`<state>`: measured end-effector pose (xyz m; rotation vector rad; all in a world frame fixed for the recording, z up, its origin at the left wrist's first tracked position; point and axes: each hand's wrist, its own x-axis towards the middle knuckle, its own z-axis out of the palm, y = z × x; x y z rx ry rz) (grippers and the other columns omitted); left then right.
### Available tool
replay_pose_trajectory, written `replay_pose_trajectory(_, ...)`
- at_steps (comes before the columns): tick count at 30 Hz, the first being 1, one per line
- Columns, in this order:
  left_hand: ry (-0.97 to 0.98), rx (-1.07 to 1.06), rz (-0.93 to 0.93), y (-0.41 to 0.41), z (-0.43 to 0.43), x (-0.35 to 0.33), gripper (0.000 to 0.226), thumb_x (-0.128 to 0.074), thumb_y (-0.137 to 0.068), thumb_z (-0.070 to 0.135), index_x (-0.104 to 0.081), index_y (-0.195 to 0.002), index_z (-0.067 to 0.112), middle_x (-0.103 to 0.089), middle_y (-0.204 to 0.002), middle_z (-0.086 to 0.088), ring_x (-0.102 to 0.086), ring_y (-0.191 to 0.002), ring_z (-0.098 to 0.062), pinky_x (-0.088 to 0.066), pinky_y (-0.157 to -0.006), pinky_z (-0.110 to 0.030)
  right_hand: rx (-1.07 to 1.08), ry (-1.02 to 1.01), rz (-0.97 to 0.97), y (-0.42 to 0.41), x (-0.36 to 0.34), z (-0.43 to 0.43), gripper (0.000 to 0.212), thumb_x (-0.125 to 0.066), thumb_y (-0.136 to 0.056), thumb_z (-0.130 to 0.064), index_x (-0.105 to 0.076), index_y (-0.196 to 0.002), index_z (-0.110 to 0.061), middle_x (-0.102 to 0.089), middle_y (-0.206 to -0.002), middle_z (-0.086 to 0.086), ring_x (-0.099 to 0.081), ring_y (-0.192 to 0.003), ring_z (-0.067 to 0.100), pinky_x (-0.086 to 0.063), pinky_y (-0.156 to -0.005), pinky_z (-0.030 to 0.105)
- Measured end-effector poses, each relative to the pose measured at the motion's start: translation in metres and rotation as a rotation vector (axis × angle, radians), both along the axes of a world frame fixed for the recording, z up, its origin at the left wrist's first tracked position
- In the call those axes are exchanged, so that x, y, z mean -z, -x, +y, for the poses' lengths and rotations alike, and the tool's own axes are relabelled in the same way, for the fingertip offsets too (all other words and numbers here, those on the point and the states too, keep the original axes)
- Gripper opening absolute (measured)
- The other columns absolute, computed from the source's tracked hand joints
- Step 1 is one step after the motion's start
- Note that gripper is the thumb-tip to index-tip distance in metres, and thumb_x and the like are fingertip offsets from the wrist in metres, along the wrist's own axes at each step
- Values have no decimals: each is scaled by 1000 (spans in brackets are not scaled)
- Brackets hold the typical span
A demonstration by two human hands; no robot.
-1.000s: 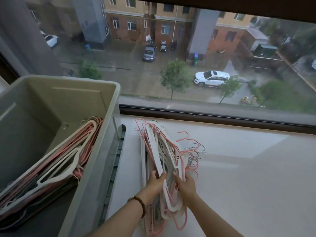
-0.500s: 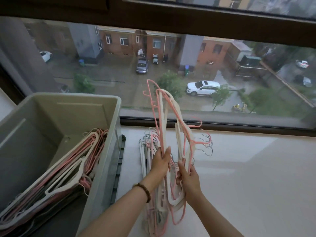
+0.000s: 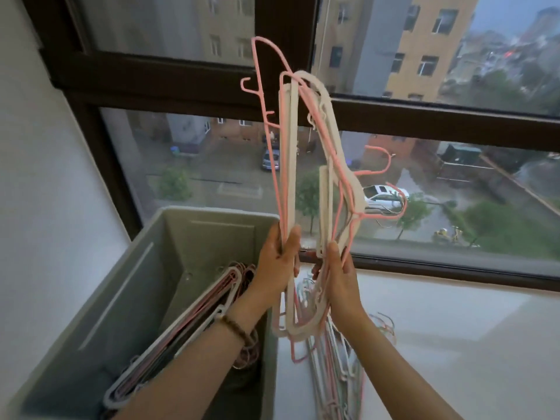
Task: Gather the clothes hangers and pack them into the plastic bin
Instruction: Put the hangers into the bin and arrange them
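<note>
Lifted: one hanger bundle [image 3: 291,177], left hand [image 3: 277,262], right hand [image 3: 341,275] gripping; one bin [image 3: 145,283].

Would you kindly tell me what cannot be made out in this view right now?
Head view:
1. Number of hangers in the held bundle: they overlap.
2. Hanger pile on the ledge: covered by the bundle and right hand, cut off by the bottom edge.
3. Hangers in the bin: partly behind the left forearm; the plastic bin runs off the bottom edge.

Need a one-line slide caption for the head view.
Left hand and right hand hold hangers upright over the sill, beside the bin.
</note>
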<state>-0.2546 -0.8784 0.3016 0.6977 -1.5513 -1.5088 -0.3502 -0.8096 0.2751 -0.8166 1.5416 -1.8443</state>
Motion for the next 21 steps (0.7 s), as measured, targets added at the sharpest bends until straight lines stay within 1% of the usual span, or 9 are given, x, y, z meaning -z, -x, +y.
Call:
replay_pose_trajectory(3,97,-78,-30,-54,-21,-10,8,-44,-94,34,-48,-90,29,-45,-58,5,-44,-44,-6,-42,-46,-20,-101,33,45,-48,-8,-26,49,-45,-90,-52,-49,-123,-16,-65,-104,6,-65,-92,17,-50,-82,34)
replay_pose_trajectory(5,123,-99,-66,-89,-37,-6,6,-44,-95,29,-48,-100,27,-46,-61,5,-46,-46,-4,-44,-48,-20,-172,32,40,-78,-9,-41,68,-50,-84,-60,-35,-140,-25,-57,-129,2,-59,-116,17,-48,-98,36)
replay_pose_trajectory(7,158,-112,-144,-120,-55,5,23,-44,-95,28,-43,-117,19,-47,-64,4,-48,-50,-4,-45,-51,-19,-238,18,37,-108,-8,-51,70,-52,-81,-61,-33,-139,-28,-57,-127,2,-59,-115,17,-48,-100,36)
replay_pose_trajectory(9,211,-126,-214,-148,-71,16,35,-42,-95,31,-30,-128,33,-49,-68,5,-50,-51,-2,-45,-52,-19,-268,17,18,-135,-3,-60,42,-50,-88,-48,-43,-125,-29,-62,-114,4,-63,-105,16,-51,-97,39)
replay_pose_trajectory(11,248,-124,-263,-169,-82,28,46,-39,-94,40,-16,-133,47,-54,-79,5,-52,-59,-5,-47,-58,-20,-273,5,-17,-155,8,-70,40,-49,-88,-40,-41,-126,-32,-63,-110,3,-65,-101,13,-55,-90,30)
replay_pose_trajectory(13,254,-124,-293,-186,-92,43,58,-37,-93,43,-8,-144,40,-55,-114,8,-57,-85,-3,-47,-79,-13,-248,-37,-111,-171,21,-80,46,-52,-90,-34,-34,-132,-32,-64,-113,6,-65,-102,16,-56,-82,24)
replay_pose_trajectory(15,230,-105,-299,-200,-100,59,59,-39,-96,35,-9,-147,34,-37,-137,20,-43,-115,12,-34,-99,-5,-235,-93,-200,-184,41,-85,53,-58,-90,-28,-31,-135,-32,-61,-120,6,-65,-104,15,-57,-79,23)
replay_pose_trajectory(18,155,-30,-373,-220,-116,94,54,-41,-96,38,-18,-144,42,-33,-141,22,-37,-129,1,-31,-112,-26,-274,-245,-312,-195,81,-84,70,-69,-81,-33,-31,-140,-36,-57,-133,4,-59,-116,20,-50,-98,44)
replay_pose_trajectory(21,88,55,-455,-233,-123,126,53,-43,-94,43,-27,-144,38,-40,-144,14,-40,-131,-7,-33,-113,-37,-289,-418,-473,-202,110,-75,60,-65,-86,-23,-37,-140,-24,-61,-125,8,-62,-110,25,-56,-84,38)
